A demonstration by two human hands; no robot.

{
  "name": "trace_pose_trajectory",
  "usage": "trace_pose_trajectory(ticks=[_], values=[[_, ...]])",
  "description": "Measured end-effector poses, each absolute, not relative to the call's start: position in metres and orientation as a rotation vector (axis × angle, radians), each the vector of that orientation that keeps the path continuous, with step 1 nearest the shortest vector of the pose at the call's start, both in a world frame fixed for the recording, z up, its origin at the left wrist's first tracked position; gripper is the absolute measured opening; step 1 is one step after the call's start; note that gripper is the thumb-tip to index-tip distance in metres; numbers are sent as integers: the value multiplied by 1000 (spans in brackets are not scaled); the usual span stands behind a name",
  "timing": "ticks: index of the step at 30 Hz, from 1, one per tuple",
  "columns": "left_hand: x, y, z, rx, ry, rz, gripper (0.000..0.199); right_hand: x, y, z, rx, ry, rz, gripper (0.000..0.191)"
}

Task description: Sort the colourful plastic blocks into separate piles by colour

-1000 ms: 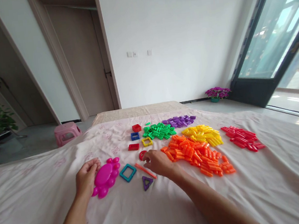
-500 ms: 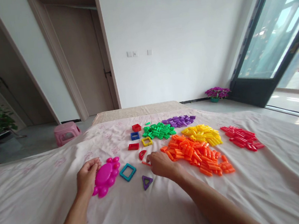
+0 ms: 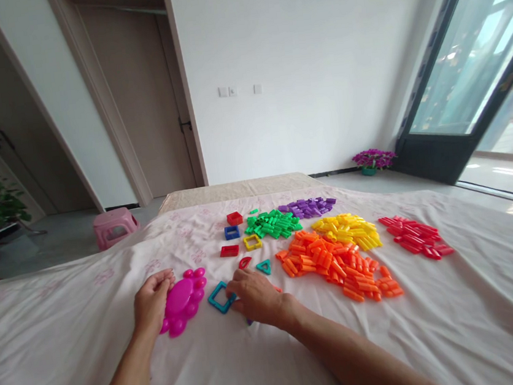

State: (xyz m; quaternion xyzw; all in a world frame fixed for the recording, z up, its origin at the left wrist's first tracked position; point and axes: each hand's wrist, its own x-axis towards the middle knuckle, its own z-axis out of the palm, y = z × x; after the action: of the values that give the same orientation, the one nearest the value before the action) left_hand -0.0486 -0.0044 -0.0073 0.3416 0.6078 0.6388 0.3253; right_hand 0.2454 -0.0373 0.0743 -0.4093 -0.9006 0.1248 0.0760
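Observation:
My right hand [image 3: 255, 297] is at the right corner of a teal square frame [image 3: 217, 306], with thumb and fingers closed on it. Beneath the hand, only a sliver of a purple triangle frame [image 3: 250, 322] shows. My left hand [image 3: 152, 297] rests against the left side of a magenta plastic piece with rounded lobes [image 3: 180, 297]. Its fingers are curled together, and what they hold, if anything, is hidden. Just beyond my right hand lie a red half-round piece [image 3: 245, 262] and a teal triangle frame [image 3: 264, 267].
Piles of orange [image 3: 339, 263], yellow [image 3: 348, 231], green [image 3: 273, 224], purple [image 3: 307, 208] and red [image 3: 416, 236] tube pieces cover the cloth's right side. Red [image 3: 230, 251], blue [image 3: 232, 233] and yellow [image 3: 252, 242] frames lie farther back. A pink stool [image 3: 115, 227] stands beyond the table.
My right hand has moved left and nearer to me, from beside the half-round piece onto the teal square frame. The teal triangle has come into view. My left hand stays put.

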Motion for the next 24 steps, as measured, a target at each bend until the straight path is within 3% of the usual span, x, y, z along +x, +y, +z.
trace_pose_trajectory(ticks=[8, 13, 19, 24], values=[[-47, -5, -6, 901, 1601, 1665, 29, 266, -30, 96, -1464, -2649, 397, 24], [-47, -5, -7, 903, 1598, 1665, 28, 279, -35, 99, -1273, -2934, 451, 45], [-48, -5, -8, 902, 1603, 1654, 29, 285, -29, 91, -1170, -2853, 495, 31], [-46, -6, -6, 899, 1611, 1646, 28, 304, 10, 90, -1375, -2388, 391, 26]])
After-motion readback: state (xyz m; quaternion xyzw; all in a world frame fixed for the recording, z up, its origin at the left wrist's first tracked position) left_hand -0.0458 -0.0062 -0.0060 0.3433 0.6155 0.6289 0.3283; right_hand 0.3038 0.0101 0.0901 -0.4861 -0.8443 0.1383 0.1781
